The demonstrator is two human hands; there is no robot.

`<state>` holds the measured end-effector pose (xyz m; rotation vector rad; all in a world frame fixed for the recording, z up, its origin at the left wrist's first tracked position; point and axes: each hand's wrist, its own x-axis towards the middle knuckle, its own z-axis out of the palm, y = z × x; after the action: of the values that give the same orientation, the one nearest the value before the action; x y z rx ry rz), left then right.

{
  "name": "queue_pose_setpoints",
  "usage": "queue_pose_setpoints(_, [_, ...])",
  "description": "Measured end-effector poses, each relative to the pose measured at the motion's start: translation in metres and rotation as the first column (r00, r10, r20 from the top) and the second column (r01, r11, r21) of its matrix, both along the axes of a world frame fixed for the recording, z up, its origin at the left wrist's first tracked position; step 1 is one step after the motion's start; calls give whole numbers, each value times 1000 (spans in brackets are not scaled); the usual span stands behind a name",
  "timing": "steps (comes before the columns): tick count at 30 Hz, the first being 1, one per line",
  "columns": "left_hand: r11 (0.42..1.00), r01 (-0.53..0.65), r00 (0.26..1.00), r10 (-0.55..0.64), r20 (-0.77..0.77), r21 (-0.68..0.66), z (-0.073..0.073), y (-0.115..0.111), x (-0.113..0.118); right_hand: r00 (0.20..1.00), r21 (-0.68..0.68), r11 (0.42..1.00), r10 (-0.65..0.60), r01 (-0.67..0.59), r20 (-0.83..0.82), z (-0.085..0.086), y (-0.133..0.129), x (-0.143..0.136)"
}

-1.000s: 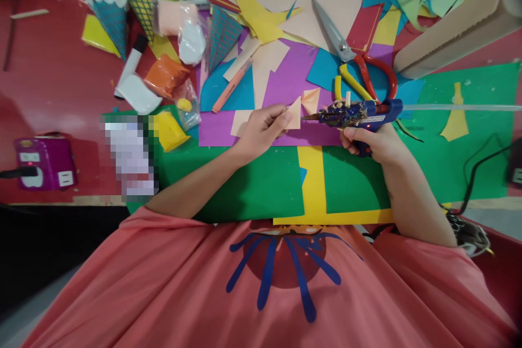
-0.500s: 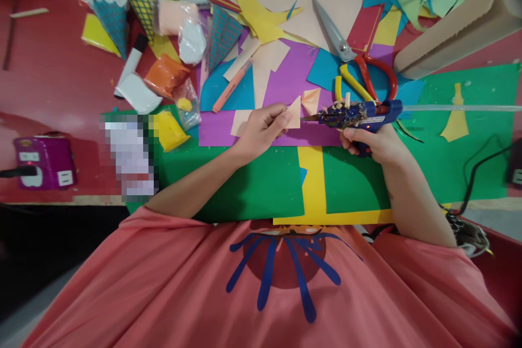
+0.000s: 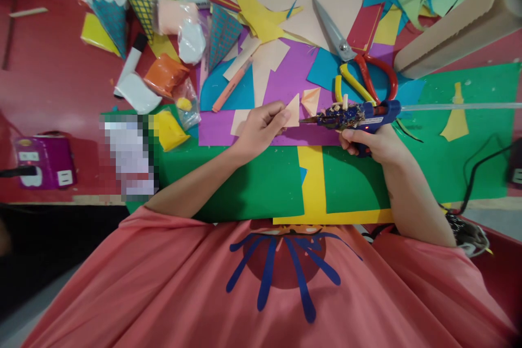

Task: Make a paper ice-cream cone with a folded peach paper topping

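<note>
My left hand (image 3: 263,131) pinches a small peach paper triangle (image 3: 293,112) between thumb and fingers. My right hand (image 3: 367,142) is wrapped round the handle of a blue glue gun (image 3: 381,114), whose barrel is crusted with dark and golden residue. The gun's nozzle points left and lies at the triangle's right edge; whether they touch is too small to tell. A clear glue stick (image 3: 457,106) sticks out of the gun's back. Just above the nozzle a folded peach paper piece (image 3: 310,101) rests on a purple sheet (image 3: 220,129).
Red-handled scissors (image 3: 345,49) lie beyond the gun, beside a cardboard roll (image 3: 457,27). Paper cones (image 3: 108,19), clay packets (image 3: 166,75) and an orange pen (image 3: 232,86) lie at upper left. Green sheets (image 3: 253,179) cover the near side. A purple socket block (image 3: 44,162) sits at far left.
The glue gun has shifted very slightly left. The paper triangle in my left hand has tilted and moved slightly.
</note>
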<state>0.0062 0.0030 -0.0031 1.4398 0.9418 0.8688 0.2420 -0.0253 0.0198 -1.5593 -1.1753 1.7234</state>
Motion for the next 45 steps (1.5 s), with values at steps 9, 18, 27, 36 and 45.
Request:
queue_pose_setpoints(9, [997,17,998,-12,-61,77,-5,-2,-2,999,20,999,-40,39,8,-2,-2,2])
queue_pose_setpoints(18, [999,14,999,-13,-29,37,-4,-1,-2,999,8,999,-36,36,-5,0,-1,1])
queue_pose_setpoints(27, [854,67,955,95,282,-516,10,1,2,991,40,999,-14,19,-132,-2,0,6])
queue_pose_setpoints(36, [258,492,829,153,538,-832,16,4,0,985,120,988,-79,98,-157,-10,-5,0])
queue_pose_setpoints(45, [261,489,825,170,539,-832,15,4,1,968,175,962,-180,210,-176,-14,-6,-4])
